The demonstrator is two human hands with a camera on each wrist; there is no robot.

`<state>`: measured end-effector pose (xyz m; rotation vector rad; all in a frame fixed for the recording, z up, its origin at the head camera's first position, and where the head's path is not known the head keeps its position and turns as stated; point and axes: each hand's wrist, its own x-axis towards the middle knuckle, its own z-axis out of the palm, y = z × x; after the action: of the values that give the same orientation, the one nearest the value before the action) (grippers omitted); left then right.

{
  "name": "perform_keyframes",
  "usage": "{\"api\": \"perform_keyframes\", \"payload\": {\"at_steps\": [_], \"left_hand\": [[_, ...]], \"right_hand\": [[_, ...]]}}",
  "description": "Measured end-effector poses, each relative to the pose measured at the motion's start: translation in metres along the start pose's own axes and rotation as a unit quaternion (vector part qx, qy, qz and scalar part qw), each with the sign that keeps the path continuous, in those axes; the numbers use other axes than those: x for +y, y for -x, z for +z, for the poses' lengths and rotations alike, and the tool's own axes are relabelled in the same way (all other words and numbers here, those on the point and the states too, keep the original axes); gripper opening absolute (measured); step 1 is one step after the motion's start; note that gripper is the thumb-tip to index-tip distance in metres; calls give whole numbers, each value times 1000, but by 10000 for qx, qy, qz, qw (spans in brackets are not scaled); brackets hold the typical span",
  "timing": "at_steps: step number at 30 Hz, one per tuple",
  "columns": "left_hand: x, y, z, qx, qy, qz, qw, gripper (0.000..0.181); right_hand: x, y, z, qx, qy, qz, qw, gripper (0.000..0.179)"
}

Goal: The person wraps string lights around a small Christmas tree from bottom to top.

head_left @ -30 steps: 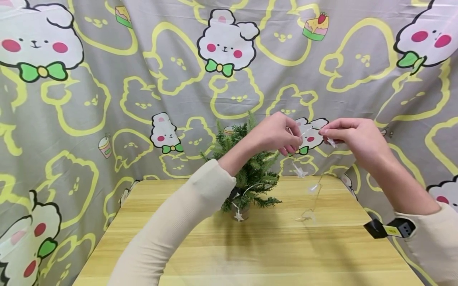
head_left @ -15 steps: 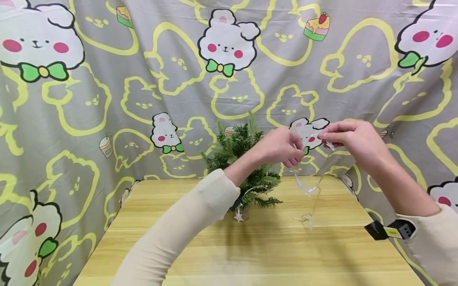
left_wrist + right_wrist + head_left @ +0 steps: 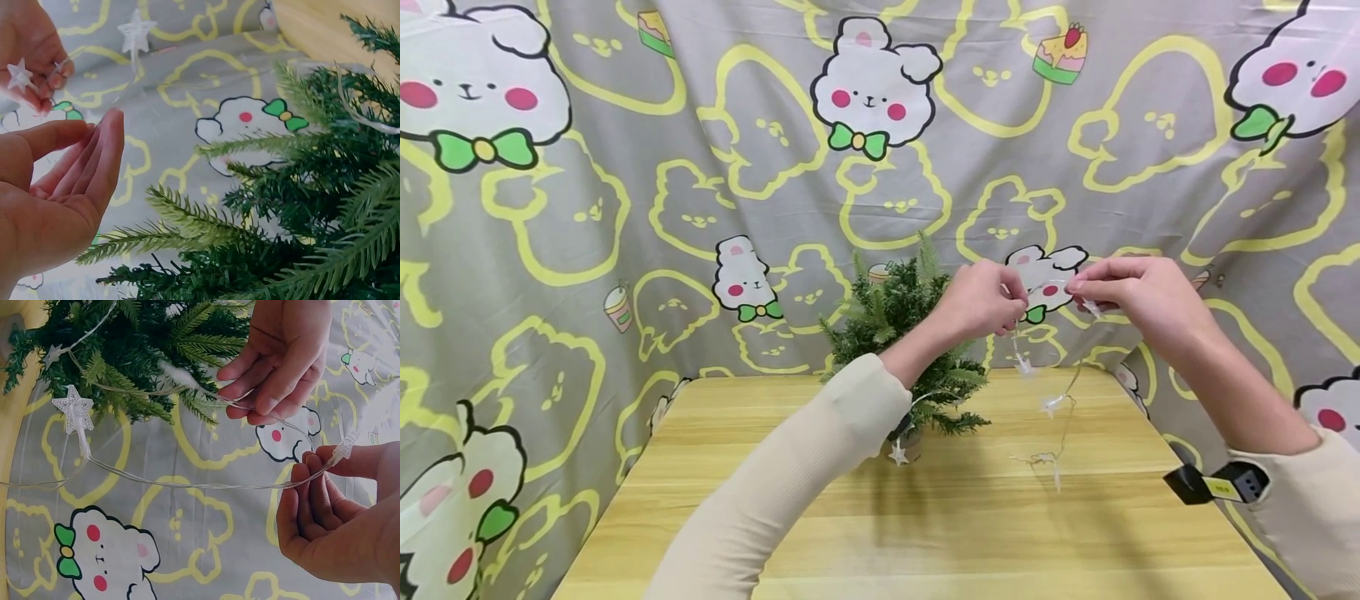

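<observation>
A string of star-shaped fairy lights [image 3: 78, 412] on clear wire stretches between my hands. My left hand [image 3: 981, 300], in front of the tree's right side, pinches the wire between thumb and fingers. To its right, my right hand [image 3: 1150, 300] pinches the same wire beside one star [image 3: 345, 447]. Below them the loose length dangles, with a star [image 3: 1052, 406] low over the table. The small artificial Christmas tree [image 3: 880, 312] stands upright, partly hidden by my left arm. Part of the string lies on its lower branches, and a star [image 3: 898, 452] hangs by its base.
The wooden table [image 3: 820, 533] bears the tree near its back edge. Behind and at both sides hangs a grey curtain [image 3: 790, 108] with cartoon rabbit prints. A black device [image 3: 1217, 483] is strapped at my right sleeve.
My left hand dipped toward the right, then drew back left, ending slightly lower than a second ago. The hanging stars swung. My right hand stayed almost still, keeping its pinch.
</observation>
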<state>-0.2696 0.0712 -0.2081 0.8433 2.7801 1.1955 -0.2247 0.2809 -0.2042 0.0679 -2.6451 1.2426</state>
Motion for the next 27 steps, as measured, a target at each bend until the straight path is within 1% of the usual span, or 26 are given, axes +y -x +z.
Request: {"api": "perform_keyframes", "payload": {"at_steps": [3, 6, 10, 12, 15, 20, 22, 24, 26, 27], "left_hand": [[-1, -3, 1, 109, -177, -2, 9998, 10], [-1, -5, 2, 148, -397, 92, 9991, 11], [0, -7, 2, 273, -565, 179, 9979, 14], [0, -8, 2, 358, -491, 209, 9979, 14], [0, -9, 2, 386, -306, 197, 9986, 13], [-2, -9, 5, 213, -222, 162, 9994, 15], [-3, -9, 5, 48, 59, 147, 9999, 13], [-2, -8, 3, -165, 570, 143, 9981, 10], [0, -7, 0, -391, 1128, 138, 9928, 7], [3, -6, -3, -507, 1413, 107, 9886, 5]], "right_hand": [[0, 1, 0, 16, 35, -6, 10000, 40], [0, 1, 1, 28, 46, 16, 10000, 43], [1, 1, 1, 6, 4, 5, 10000, 41], [1, 1, 0, 4, -18, -5, 10000, 40], [0, 1, 0, 21, -27, -13, 10000, 41], [-1, 3, -1, -30, -4, -21, 10000, 42], [-1, 4, 0, -38, 25, -2, 10000, 40], [-1, 4, -1, -40, 27, -23, 10000, 37], [-1, 4, -2, -15, 14, -37, 10000, 33], [-1, 4, -3, -4, 15, -34, 10000, 31]]}}
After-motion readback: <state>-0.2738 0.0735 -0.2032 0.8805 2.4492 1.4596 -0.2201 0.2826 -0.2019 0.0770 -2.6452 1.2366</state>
